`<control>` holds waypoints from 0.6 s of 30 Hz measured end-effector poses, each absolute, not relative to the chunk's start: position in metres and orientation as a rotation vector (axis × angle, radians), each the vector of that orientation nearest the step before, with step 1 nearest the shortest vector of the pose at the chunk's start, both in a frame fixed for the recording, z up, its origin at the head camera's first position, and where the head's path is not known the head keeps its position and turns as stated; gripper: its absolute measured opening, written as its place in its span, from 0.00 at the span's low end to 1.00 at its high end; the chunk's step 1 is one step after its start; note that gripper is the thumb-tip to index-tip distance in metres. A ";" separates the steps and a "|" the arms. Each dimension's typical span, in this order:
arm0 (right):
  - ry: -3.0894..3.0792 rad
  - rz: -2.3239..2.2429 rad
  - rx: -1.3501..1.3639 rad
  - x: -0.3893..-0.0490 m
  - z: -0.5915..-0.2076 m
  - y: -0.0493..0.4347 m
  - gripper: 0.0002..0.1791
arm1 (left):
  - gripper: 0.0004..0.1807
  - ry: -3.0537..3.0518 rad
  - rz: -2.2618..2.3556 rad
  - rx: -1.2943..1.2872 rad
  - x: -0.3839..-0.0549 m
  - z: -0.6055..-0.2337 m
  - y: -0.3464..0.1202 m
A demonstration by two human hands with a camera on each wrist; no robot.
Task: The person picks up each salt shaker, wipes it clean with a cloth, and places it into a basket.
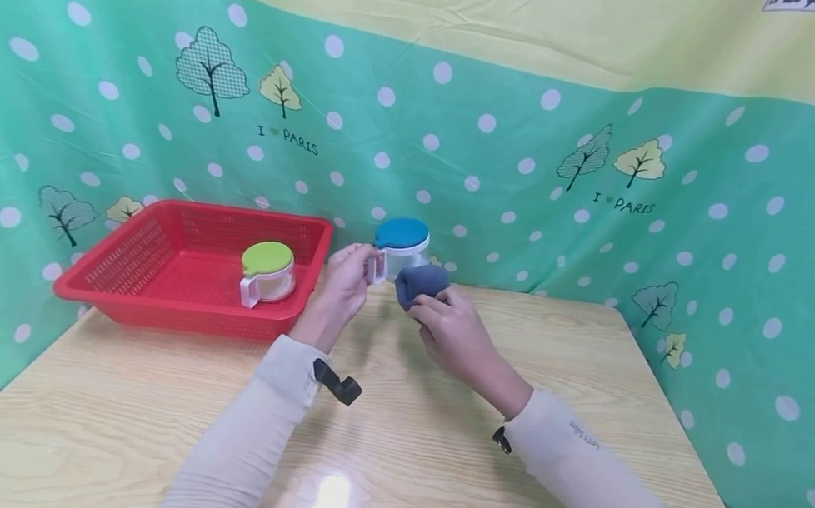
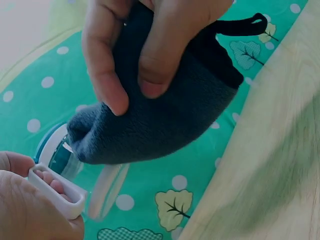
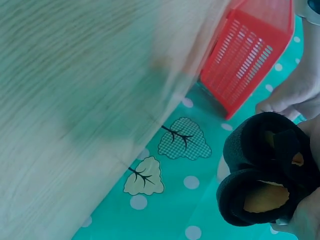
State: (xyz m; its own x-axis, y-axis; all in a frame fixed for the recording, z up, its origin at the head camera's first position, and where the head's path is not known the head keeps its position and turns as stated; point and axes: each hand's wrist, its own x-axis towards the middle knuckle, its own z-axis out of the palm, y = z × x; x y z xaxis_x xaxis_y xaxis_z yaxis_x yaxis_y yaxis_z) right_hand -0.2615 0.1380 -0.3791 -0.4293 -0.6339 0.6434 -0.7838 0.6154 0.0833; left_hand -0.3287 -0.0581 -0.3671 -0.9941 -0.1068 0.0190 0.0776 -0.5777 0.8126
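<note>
My left hand (image 1: 346, 280) grips the white handle (image 2: 59, 192) of a clear jar with a blue lid (image 1: 402, 233), raised above the far part of the table. In my right hand (image 1: 462, 336) is a folded dark blue-grey cloth (image 1: 422, 284), pinched between thumb and fingers. The cloth overlaps the jar's lower right side in the head view and hides part of its body. A dark hanging loop (image 2: 245, 25) sticks out from the cloth in the left wrist view. From the right wrist, the cloth's folds (image 3: 265, 197) show as two rolled openings.
A red plastic basket (image 1: 102, 286) stands at the back left of the wooden table (image 1: 428, 474). Inside it is another clear jar with a lime-green lid (image 1: 268, 258) and a white handle. A green dotted curtain (image 1: 538, 168) hangs behind and along the sides.
</note>
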 end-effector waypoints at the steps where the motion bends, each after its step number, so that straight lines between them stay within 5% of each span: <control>1: -2.204 0.300 1.114 -0.261 -0.379 0.137 0.14 | 0.17 -1.393 -2.694 0.045 -0.328 -0.367 -0.059; 18: -2.356 0.337 1.105 -0.260 -0.383 0.146 0.15 | 0.16 -1.387 -2.648 0.078 -0.318 -0.353 -0.082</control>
